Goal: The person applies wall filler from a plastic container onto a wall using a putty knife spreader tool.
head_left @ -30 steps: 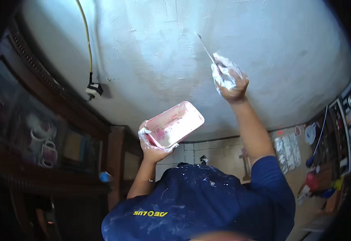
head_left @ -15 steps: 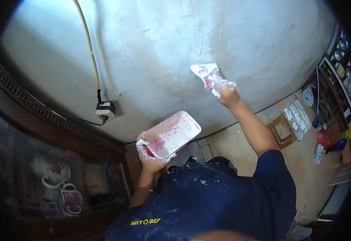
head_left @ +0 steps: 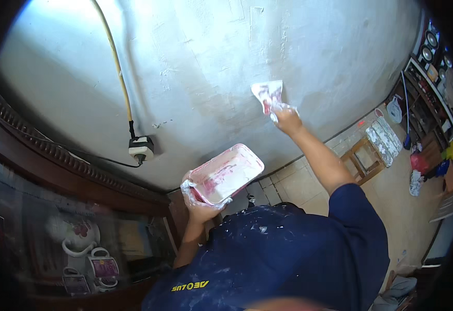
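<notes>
My right hand [head_left: 287,120] is closed around the handle of a putty knife [head_left: 269,93] smeared with white putty. The wide blade lies against, or very close to, the grey wall [head_left: 211,72]; the exact contact is unclear. My left hand [head_left: 199,206], crusted with white, grips the near left end of a rectangular tub [head_left: 229,173]. The tub tilts so its inside shows, pink with white putty coating its floor and walls. Ridges and patches of putty mark the wall above the blade.
A yellow cable [head_left: 115,57] runs down the wall to a socket box [head_left: 141,149] with a black plug. On the left stands a dark wooden glass cabinet [head_left: 71,186] with cups inside. A paint-spattered stool [head_left: 383,141] and cluttered shelves [head_left: 428,109] stand to the right.
The view has shifted slightly. The putty knife has turned a little more upright at nearly the same part of the wall. The tub stays in my left hand.
</notes>
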The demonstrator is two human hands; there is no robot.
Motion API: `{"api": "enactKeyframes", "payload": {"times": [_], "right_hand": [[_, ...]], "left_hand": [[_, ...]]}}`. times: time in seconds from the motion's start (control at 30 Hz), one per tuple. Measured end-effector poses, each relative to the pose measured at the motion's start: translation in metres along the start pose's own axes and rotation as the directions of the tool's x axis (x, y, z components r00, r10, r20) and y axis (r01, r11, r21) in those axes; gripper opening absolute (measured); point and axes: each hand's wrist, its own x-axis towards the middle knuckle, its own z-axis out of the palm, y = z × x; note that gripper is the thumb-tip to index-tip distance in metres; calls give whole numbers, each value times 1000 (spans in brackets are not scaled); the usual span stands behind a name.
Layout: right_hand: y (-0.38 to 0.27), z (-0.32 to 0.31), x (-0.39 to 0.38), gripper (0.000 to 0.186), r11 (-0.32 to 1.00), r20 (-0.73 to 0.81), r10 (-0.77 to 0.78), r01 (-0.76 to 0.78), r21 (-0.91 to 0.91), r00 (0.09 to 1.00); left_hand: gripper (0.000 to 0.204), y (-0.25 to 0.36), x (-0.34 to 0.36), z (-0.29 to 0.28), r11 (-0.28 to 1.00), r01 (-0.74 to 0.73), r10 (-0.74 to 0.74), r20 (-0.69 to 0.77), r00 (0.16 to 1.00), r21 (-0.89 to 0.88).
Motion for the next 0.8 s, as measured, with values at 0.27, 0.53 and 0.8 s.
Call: {"api": "enactKeyframes", "payload": {"times": [0.27,0.53,0.8], "right_hand": [[9,-152,126,44,985,-536,-151,79,-155,830],[23,-106,131,39,979,-274,-131,80,-188,953],[-54,-77,4,46,995,345,81,-93,20,935]], "left_hand": [[102,19,-7,0,967,-59,50,44,998,248],[104,20,-26,4,989,-52,56,-24,998,140],[100,32,-44,-25,996,81,-79,-42,996,48]]}}
